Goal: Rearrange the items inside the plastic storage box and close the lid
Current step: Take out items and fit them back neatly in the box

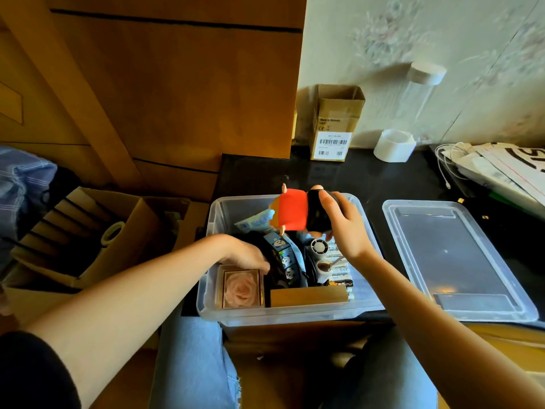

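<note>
The clear plastic storage box [212, 308] stands open on the dark table in front of me. My right hand [343, 228] grips a red and black toy figure [292, 214] above the box's far side. My left hand [250, 256] reaches into the box on the left, fingers curled down on a black item beside the square rose box [241, 289]. Inside also lie a blue patterned strap [284, 258], a wooden block [308, 296], a small white fan [318, 246], packets and batteries. The clear lid [454, 261] lies flat to the right of the box.
A small cardboard carton [333, 125] and a tall clear tube with white caps [413, 113] stand against the back wall. Papers and a white cable [498, 169] are at far right. An open cardboard box with tape [97, 231] sits left, by the wooden cabinet.
</note>
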A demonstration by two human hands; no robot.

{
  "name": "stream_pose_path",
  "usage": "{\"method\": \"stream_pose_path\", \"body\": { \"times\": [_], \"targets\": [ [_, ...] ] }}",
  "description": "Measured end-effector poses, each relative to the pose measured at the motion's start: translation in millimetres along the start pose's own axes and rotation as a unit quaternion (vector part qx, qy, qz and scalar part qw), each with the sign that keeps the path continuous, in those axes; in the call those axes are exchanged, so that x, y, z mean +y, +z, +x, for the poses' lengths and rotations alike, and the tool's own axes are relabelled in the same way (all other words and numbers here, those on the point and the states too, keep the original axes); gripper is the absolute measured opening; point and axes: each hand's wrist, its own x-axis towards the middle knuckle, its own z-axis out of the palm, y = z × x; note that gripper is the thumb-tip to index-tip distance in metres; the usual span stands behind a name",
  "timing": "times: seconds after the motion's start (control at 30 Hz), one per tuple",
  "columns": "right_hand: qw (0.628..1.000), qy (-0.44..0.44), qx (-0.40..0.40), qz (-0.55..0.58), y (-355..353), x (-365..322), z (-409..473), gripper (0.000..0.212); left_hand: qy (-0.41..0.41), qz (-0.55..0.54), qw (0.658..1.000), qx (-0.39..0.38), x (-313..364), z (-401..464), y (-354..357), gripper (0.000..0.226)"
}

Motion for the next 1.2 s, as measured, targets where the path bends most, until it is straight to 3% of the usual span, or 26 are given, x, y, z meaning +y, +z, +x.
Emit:
{"method": "stream_pose_path", "body": {
  "times": [0.2,0.37,0.5,0.73,0.93,1.07,1.2],
  "targets": [
    [1.000,0.013,-0.005,-0.018,8,4,5,0.043,0.109,0.066,0.989,0.071,-4,-7,2,0.042],
    [1.000,0.016,0.002,-0.015,9,7,5,0.035,0.047,0.070,0.995,0.050,-1,-7,12,0.052],
    [1.000,0.026,0.016,-0.007,7,9,5,0.038,0.003,0.009,0.999,0.050,4,-2,21,0.057],
    [1.000,0.020,0.018,-0.005,1,5,3,0.028,-0.001,-0.020,0.996,0.089,2,-12,18,0.049],
    [0.998,0.008,0.039,-0.055,-11,3,3,0.028,0.050,-0.067,0.972,0.220,1,-26,4,0.024],
    [0.994,0.011,0.082,-0.073,-24,4,0,0.036,0.075,-0.155,0.937,0.304,2,-40,-3,0.029],
    [0.992,0.029,0.113,-0.052,-36,6,-4,0.040,0.133,-0.068,0.923,0.354,7,-46,-1,0.025]
  ]
}}
